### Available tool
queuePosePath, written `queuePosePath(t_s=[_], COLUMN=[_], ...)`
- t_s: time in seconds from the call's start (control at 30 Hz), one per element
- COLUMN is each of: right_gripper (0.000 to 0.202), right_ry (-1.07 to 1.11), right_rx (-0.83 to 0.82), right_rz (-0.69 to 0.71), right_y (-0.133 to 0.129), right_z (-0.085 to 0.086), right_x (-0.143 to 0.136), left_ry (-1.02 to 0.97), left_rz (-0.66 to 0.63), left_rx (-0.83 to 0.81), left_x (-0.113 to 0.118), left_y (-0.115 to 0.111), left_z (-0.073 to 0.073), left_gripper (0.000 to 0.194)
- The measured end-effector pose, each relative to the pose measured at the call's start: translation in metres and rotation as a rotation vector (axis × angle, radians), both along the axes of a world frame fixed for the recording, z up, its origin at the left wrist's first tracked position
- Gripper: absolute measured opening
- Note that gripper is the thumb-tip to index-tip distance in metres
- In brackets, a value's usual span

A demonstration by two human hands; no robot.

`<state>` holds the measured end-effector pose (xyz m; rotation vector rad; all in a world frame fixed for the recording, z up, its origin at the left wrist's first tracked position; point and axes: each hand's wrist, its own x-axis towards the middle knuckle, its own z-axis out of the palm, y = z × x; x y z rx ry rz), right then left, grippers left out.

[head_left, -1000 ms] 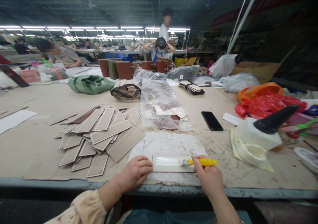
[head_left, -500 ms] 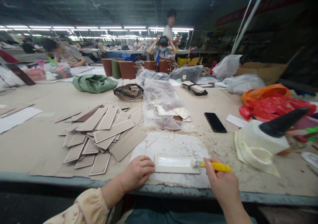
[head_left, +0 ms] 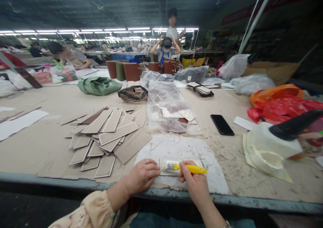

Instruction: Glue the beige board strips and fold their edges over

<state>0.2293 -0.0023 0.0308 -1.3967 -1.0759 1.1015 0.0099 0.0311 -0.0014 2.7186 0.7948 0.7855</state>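
Fingers of the right hand point(head_left: 195, 179): clamped on the yellow brush point(head_left: 193, 168), handle pinched between thumb and forefinger.
Fingers of the left hand point(head_left: 145, 175): held close together at the panel's left end; thumb's hidden, so whether anything's actually gripped can't be told.
Panel point(head_left: 171, 172): laid flat on the white sheet point(head_left: 214, 174), near the middle of the tabletop's point(head_left: 55, 147) front edge, partly covered by the brush and right hand.
What could go wrong: left fingertips could get smeared tbh, if a stroke's carried too far left. Panel could also be skidded if it's held too lightly, or the wet-looking white stuff pushed over its edge onto the sheet by an overloaded brush.
Versus half a second ago: bristles were at the panel's right end; they've now been swept to the left end, and the right hand's been brought over the panel. Left hand's basically been left put.
Pile of panels point(head_left: 108, 133): heaped left of the sheet, back from the front edge.
White container point(head_left: 282, 142): parked toward the tabletop's front right corner.
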Motion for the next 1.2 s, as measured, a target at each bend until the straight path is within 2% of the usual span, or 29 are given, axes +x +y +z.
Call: queuePosePath(t_s=[0.17,0.33,0.6,0.83,1.2], right_gripper=[0.042,0.04,0.036,0.038,0.054], right_ry=[-0.084,-0.212,-0.491,-0.673,-0.892], right_rx=[-0.003,0.025,0.054,0.096,0.136], right_rz=[0.055,0.09,0.017,-0.027,-0.114], right_y=[0.001,0.001,-0.003,0.0,-0.002], right_z=[-0.01,-0.013,0.002,-0.002,0.004], right_x=[0.0,0.014,0.059,0.098,0.114], left_ry=[-0.002,-0.003,-0.003,-0.015,-0.018], left_rz=[0.001,-0.001,-0.007,-0.013,-0.014], left_rx=[-0.015,-0.036,-0.059,-0.052,-0.059], left_x=[0.0,0.001,0.002,0.003,0.003], left_y=[0.0,-0.001,0.0,0.0,0.0], left_z=[0.001,0.004,0.004,0.006,0.006], left_gripper=[0.02,0.019,0.021,0.021,0.021])
